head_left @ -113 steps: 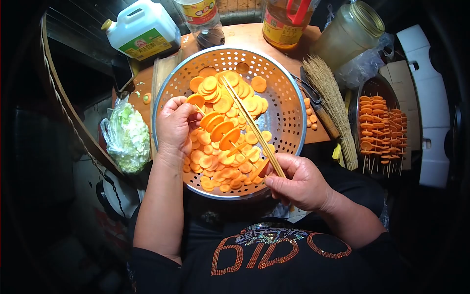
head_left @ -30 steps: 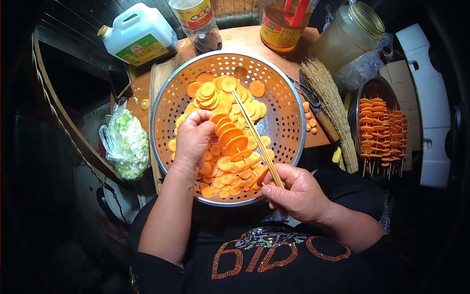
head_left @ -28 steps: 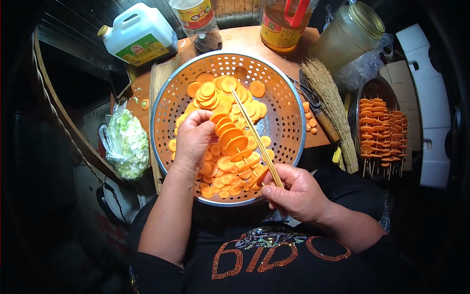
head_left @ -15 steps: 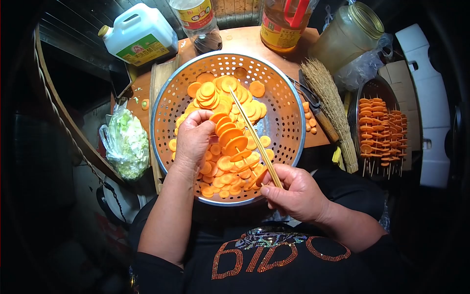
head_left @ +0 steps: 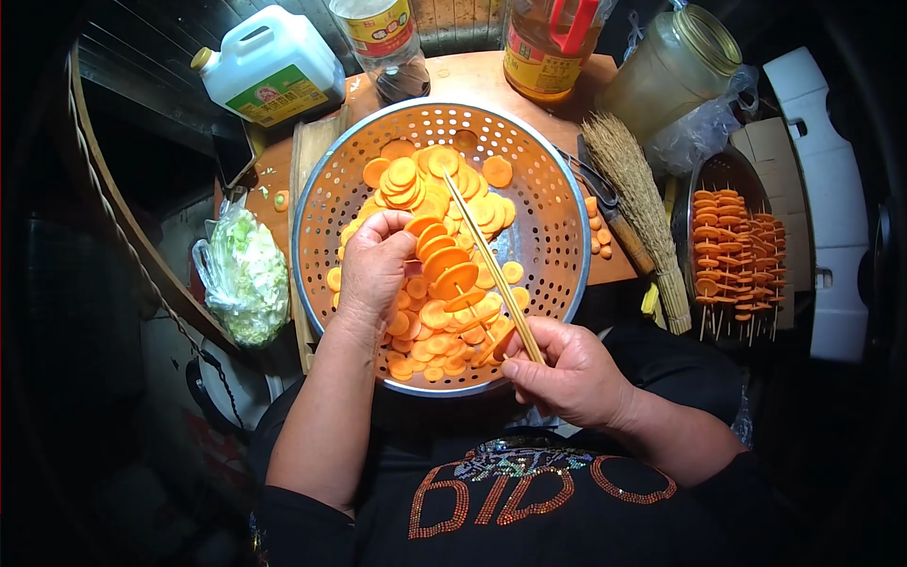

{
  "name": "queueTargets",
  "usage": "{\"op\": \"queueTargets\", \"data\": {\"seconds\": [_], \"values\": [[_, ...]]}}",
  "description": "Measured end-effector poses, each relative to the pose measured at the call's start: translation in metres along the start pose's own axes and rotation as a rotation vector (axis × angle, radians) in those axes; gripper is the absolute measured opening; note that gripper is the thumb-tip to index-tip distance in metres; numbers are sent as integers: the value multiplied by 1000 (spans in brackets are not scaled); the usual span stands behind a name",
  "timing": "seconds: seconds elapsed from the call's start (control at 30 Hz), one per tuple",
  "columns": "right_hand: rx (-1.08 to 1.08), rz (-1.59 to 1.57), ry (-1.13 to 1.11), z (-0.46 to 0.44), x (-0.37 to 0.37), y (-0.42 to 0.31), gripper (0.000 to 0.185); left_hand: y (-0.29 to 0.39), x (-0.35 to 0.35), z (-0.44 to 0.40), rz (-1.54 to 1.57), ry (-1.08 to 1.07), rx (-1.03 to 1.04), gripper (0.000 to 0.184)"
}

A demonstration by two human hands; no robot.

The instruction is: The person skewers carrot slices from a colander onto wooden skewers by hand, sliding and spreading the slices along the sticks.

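Observation:
A skewer of carrot slices (head_left: 451, 280) slants over the metal colander (head_left: 326, 161), its round slices spaced along the stick. My left hand (head_left: 376, 265) pinches the top end of it, thumb and fingertips at the uppermost slice. Closed around the lower ends of several bare bamboo skewers (head_left: 491, 265), my right hand (head_left: 565, 369) also meets the lower end of the carrot skewer, where one slice sits against the fingers. The bare skewers point up and left across the colander. Loose carrot slices (head_left: 435, 345) are heaped beneath both hands.
Finished carrot skewers (head_left: 737, 250) stand in a dark bowl at right, beyond a straw brush (head_left: 638, 208). A bag of chopped cabbage (head_left: 246, 279) lies at left. Behind the colander are a white jug (head_left: 269, 66), a clear bottle (head_left: 383, 42), an oil bottle (head_left: 548, 57) and a large jar (head_left: 671, 71).

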State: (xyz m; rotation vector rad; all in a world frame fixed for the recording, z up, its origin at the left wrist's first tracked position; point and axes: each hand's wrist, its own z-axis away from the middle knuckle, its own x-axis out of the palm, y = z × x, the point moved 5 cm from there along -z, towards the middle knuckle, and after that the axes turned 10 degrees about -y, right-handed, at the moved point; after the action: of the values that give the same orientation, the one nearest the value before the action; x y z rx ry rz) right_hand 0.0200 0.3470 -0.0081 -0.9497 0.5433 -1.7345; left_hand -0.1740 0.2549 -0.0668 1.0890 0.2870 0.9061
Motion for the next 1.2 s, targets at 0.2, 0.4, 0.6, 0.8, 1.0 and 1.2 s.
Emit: {"op": "queueTargets", "data": {"seconds": [0.2, 0.4, 0.6, 0.8, 1.0, 1.2], "values": [[5, 21, -7, 1, 0, -2, 11, -1, 0, -1, 17, -6, 2, 9], [2, 28, 0, 0, 0, 0, 10, 0, 1, 0, 29, -4, 2, 10], [13, 46, -3, 0, 0, -1, 11, -1, 0, -1, 8, -2, -9, 10], [13, 42, -1, -1, 0, -1, 10, -1, 1, 0, 36, 14, -17, 11], [19, 29, -20, -1, 1, 0, 13, 2, 1, 0, 31, 5, -4, 10], [-7, 38, -22, 0, 3, -1, 13, 6, 1, 1, 26, 7, 12, 10]]}}
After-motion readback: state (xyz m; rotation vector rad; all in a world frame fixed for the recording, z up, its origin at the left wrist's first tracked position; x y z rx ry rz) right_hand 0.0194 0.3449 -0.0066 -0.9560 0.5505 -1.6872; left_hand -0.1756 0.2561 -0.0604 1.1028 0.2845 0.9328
